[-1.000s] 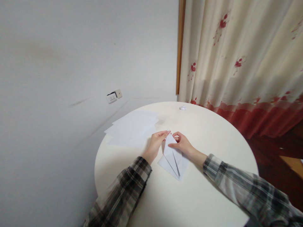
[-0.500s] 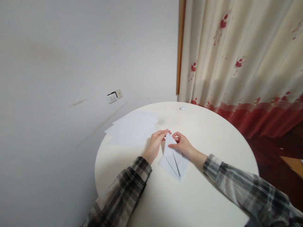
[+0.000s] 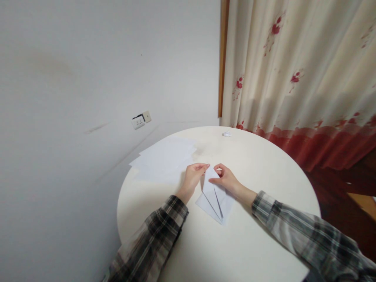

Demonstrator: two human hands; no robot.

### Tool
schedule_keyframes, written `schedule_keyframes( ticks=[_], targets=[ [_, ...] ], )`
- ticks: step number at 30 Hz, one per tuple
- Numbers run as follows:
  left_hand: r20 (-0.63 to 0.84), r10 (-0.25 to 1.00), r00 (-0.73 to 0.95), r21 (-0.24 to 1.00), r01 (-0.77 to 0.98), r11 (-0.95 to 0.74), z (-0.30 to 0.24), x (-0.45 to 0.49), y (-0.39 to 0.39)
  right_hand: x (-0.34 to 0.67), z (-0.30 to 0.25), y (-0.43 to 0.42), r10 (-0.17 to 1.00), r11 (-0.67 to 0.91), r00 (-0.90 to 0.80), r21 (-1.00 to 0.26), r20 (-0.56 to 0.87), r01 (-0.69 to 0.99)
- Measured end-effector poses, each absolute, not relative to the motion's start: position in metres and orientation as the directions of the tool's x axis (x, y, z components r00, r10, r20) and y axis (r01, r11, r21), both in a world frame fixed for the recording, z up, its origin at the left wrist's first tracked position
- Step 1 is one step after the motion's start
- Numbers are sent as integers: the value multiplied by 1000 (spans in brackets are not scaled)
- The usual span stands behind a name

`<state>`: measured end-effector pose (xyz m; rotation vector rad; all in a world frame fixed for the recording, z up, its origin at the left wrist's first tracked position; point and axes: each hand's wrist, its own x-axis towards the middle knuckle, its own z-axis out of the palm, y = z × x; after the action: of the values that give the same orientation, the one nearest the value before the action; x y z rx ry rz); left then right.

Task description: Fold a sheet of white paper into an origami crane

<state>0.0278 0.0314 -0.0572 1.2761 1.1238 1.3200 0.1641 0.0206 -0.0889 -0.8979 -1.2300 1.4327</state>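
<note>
- The folded white paper (image 3: 214,197) lies flat near the middle of the round white table (image 3: 258,235), its pointed tip toward the far edge.
- The left hand (image 3: 192,178) pinches that tip from the left, fingers curled onto the paper.
- The right hand (image 3: 225,178) presses the paper's upper right flap, thumb and fingers closed on its edge.
- A loose stack of white sheets (image 3: 164,160) rests at the table's far left edge, just beside the left hand.
- A small crumpled paper scrap (image 3: 226,134) sits at the far edge, near the floral curtain (image 3: 293,78).
</note>
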Motion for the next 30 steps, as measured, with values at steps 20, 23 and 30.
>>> schedule_keyframes(
  ticks=[20, 23, 30],
  targets=[
    [114, 992, 54, 993, 5, -115, -62, 21, 34, 166, -87, 18, 982, 93, -153, -988, 112, -124],
    [113, 992, 57, 993, 17, -114, -63, 20, 35, 167, -87, 18, 982, 57, -171, -985, 86, -165],
    [147, 989, 23, 989, 23, -147, -67, 16, 41, 174, -90, 25, 982, 59, -159, -970, 98, -236]
  ],
)
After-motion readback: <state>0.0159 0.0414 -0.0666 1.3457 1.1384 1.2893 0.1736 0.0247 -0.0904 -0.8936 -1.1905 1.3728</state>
